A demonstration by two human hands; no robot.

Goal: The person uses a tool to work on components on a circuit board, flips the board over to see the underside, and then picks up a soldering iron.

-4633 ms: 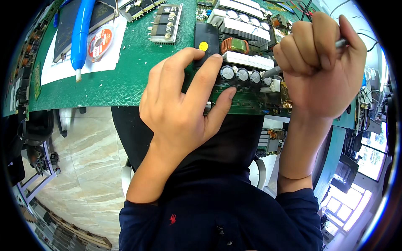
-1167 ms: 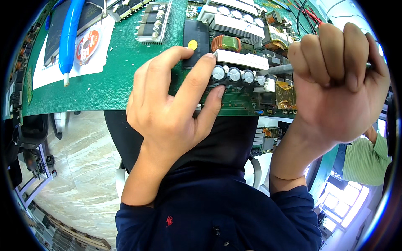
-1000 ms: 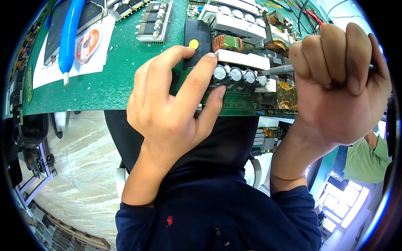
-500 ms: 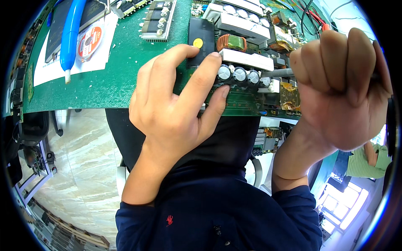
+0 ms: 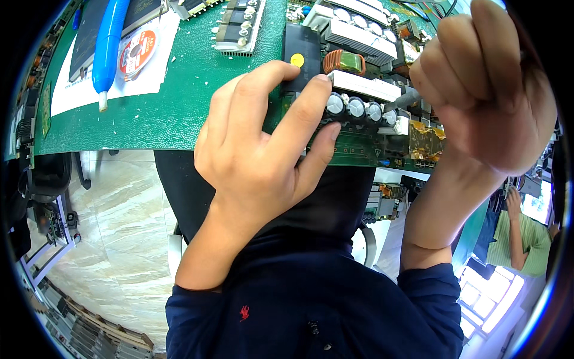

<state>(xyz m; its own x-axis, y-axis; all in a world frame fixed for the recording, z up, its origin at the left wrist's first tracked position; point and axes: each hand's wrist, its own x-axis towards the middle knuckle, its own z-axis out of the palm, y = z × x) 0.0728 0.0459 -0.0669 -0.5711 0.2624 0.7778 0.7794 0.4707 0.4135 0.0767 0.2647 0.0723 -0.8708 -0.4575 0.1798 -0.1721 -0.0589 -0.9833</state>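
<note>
A circuit board [image 5: 353, 149] with white heatsinks [image 5: 363, 84], round black-and-silver capacitors [image 5: 356, 107], a copper coil [image 5: 344, 61] and a black module with a yellow dot [image 5: 303, 45] lies at the mat's near edge. My left hand [image 5: 259, 148] is open on it, index and middle fingertips on the module and white heatsink's left end, thumb beside the capacitors. My right hand [image 5: 483, 90] is closed around a grey shafted tool [image 5: 402, 100], angled down toward the right end of the capacitor row; its exact contact is too small to tell.
On the green mat [image 5: 110, 131] are a blue pen-like tool [image 5: 109, 54], solder spool [image 5: 136, 57], dark notebook on white paper, and a separate heatsink assembly [image 5: 238, 27]. Wires lie at back right. A co-worker in a striped green top [image 5: 520, 239] is at the right.
My right hand has risen since half a second ago, tilting the grey tool more steeply. My left hand keeps its pose. The co-worker, absent 4.6 seconds ago, now has a raised arm.
</note>
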